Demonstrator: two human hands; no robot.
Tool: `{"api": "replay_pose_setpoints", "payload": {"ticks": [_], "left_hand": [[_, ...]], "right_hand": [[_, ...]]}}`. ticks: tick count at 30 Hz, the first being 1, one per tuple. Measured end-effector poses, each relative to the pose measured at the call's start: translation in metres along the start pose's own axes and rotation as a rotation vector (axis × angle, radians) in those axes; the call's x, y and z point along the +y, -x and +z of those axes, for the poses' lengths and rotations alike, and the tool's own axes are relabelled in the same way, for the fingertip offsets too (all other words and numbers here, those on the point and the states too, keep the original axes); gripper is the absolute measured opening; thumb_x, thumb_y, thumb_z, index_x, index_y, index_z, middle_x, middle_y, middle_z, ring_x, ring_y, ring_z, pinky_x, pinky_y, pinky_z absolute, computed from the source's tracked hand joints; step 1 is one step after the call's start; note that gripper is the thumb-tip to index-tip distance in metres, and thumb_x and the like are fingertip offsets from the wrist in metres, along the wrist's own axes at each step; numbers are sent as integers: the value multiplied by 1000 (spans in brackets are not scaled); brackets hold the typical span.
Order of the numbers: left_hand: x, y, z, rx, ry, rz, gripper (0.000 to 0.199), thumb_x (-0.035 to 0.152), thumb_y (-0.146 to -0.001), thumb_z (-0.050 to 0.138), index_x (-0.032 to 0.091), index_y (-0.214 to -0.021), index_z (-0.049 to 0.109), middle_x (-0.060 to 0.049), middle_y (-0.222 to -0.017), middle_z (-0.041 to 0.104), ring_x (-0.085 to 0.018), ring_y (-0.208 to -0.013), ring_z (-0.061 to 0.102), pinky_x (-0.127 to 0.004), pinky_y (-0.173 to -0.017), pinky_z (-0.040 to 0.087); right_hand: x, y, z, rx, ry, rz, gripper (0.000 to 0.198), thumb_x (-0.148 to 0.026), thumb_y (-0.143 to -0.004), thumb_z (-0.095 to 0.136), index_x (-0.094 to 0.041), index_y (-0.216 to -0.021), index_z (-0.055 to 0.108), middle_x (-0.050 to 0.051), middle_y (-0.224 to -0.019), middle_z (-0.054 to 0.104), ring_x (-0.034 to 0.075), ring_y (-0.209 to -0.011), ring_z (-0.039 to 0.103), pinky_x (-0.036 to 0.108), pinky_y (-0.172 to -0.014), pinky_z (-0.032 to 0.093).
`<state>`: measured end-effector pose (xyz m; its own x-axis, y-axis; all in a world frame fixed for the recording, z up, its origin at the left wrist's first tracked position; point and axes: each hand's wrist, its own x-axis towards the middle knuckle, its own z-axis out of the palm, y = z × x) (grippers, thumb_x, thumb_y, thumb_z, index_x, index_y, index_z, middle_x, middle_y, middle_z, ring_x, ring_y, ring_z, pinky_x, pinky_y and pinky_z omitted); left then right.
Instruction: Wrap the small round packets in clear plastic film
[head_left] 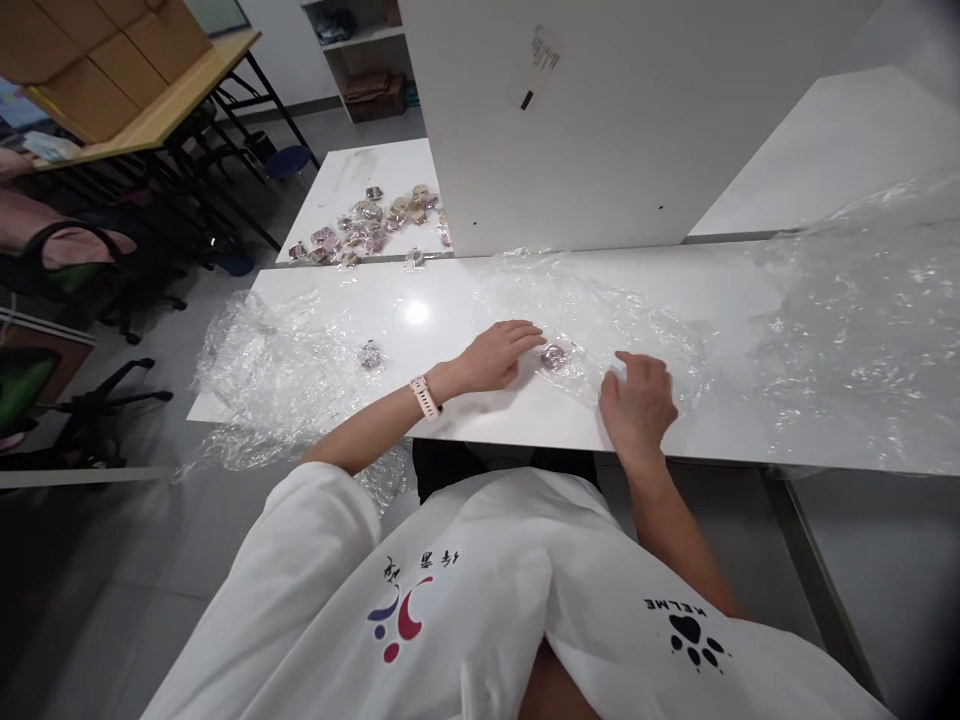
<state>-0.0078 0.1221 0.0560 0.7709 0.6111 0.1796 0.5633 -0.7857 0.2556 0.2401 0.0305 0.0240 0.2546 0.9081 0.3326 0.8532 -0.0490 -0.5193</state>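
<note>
A small pinkish-purple item lies on the white table within a sheet of clear plastic film. My left hand, with a pale pink band at its wrist, reaches in from the left. Its fingers are stretched out, and their tips touch the film beside the item. To the right of the item, my right hand is over the film with its fingers bent and the thumb apart from them. I see nothing gripped in it. Another small dark item in clear wrap sits left of my left hand.
Crumpled clear film covers the table's left end and hangs over its front edge. More film spreads at the right. Several small wrapped items lie on a white surface behind, next to an upright white panel.
</note>
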Motion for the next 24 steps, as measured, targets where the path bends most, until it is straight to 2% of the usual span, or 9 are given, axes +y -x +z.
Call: {"api": "replay_pose_setpoints", "payload": {"ticks": [2,4,6,9,12,17,19,21,24], "left_hand": [[-9,9,14,-71,62,-45,56,13,-91,46,20,-146,42,-9,-154,46,-24,-145,38,-51,-119,33],[-22,9,24,-41,142,-126,55,14,-93,44,20,-147,41,-10,-154,46,-23,-142,43,-47,-116,38],[-33,4,26,29,217,-193,50,14,-94,42,18,-143,47,-12,-147,54,-21,-134,52,-42,-110,44],[-37,1,18,82,261,-299,39,19,-95,45,17,-131,59,-12,-131,66,-23,-117,64,-40,-98,50],[-29,10,3,38,285,-438,28,32,-97,48,18,-110,69,-8,-98,76,-20,-83,69,-34,-78,52],[-16,28,-9,-75,469,-615,33,43,-95,53,19,-76,65,-1,-60,63,-14,-52,55,-28,-59,43],[-12,29,-6,-80,392,-707,23,39,-91,60,19,-80,65,-2,-61,63,-16,-55,57,-29,-58,43],[-3,31,-4,14,227,-746,15,31,-90,62,19,-96,66,-5,-72,67,-21,-67,62,-34,-64,46],[16,44,-4,172,57,-532,23,20,-92,54,18,-114,62,-11,-101,71,-26,-98,64,-43,-85,49]], "right_hand": [[-10,2,2,-1,-1,-213,40,-35,-95,44,-20,-128,61,15,-131,61,32,-120,53,49,-99,42],[-19,0,12,-166,-46,-407,47,-42,-96,47,-20,-138,54,13,-142,55,31,-131,47,48,-107,38],[-22,-6,26,-315,-71,-461,57,-46,-96,48,-20,-146,46,13,-149,49,31,-135,44,48,-108,39],[-16,-16,40,-341,-121,-394,50,-40,-97,42,-20,-143,51,12,-144,55,32,-130,49,50,-106,40],[-6,-19,33,-337,-256,-304,41,-40,-98,41,-23,-126,66,9,-122,70,29,-112,61,46,-97,46],[1,-17,10,-551,-447,5,41,-58,-90,54,-23,-96,74,1,-69,68,19,-63,64,32,-63,48],[-1,-18,9,-522,-333,42,38,-57,-85,60,-23,-94,74,0,-62,64,19,-59,61,31,-60,45],[-3,-17,9,-370,-175,-14,35,-51,-87,60,-23,-102,73,3,-74,68,22,-69,63,34,-65,45],[-1,-9,6,-173,-96,-262,33,-44,-93,55,-23,-113,70,10,-108,71,28,-99,63,41,-84,45]]}}
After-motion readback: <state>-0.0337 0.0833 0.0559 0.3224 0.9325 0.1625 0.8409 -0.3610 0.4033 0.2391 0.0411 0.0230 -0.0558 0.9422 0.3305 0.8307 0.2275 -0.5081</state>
